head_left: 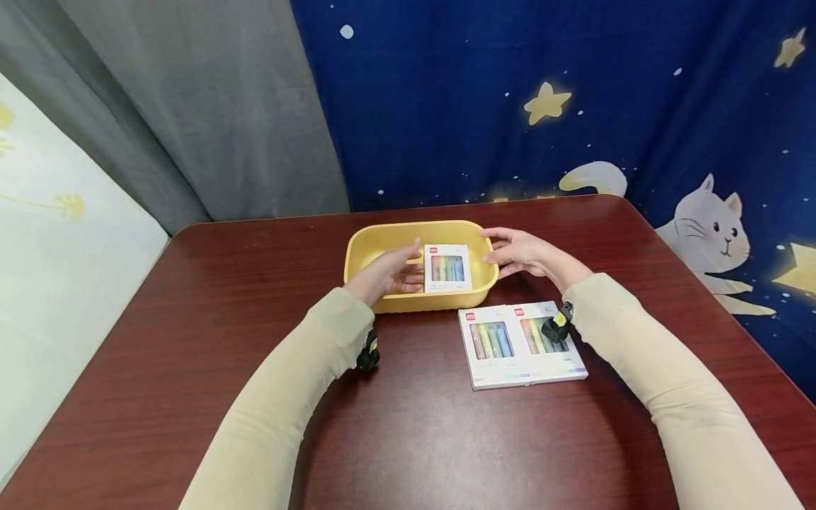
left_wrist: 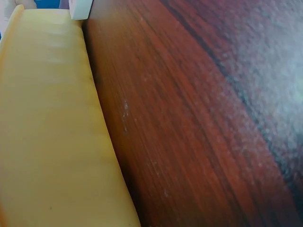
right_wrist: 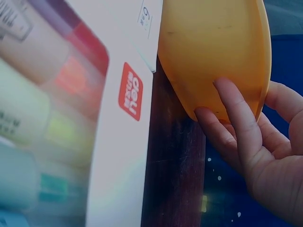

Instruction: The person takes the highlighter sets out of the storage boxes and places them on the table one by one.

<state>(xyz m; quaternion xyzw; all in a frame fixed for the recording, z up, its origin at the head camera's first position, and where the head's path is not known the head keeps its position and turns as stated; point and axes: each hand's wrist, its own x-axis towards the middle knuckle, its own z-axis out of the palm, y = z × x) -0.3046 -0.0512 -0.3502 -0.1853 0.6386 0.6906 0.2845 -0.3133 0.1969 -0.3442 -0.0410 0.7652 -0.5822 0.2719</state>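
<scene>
A yellow tray [head_left: 370, 248] stands on the dark wooden table [head_left: 223, 319]. Inside it lies a white box of highlighters [head_left: 448, 268]. My left hand [head_left: 390, 275] reaches into the tray and holds the box by its left edge between fingers and thumb. My right hand [head_left: 518, 253] rests with straight fingers [right_wrist: 236, 118] against the tray's right outer wall [right_wrist: 218, 52]. In the left wrist view only the tray's wall [left_wrist: 47, 132] and a corner of a white box [left_wrist: 80, 9] show; the hand itself is out of frame.
Two more highlighter boxes [head_left: 494, 346] [head_left: 550, 340] lie side by side on the table just in front of the tray, under my right forearm; one box [right_wrist: 71, 118] fills the right wrist view. Curtains hang behind the table's far edge.
</scene>
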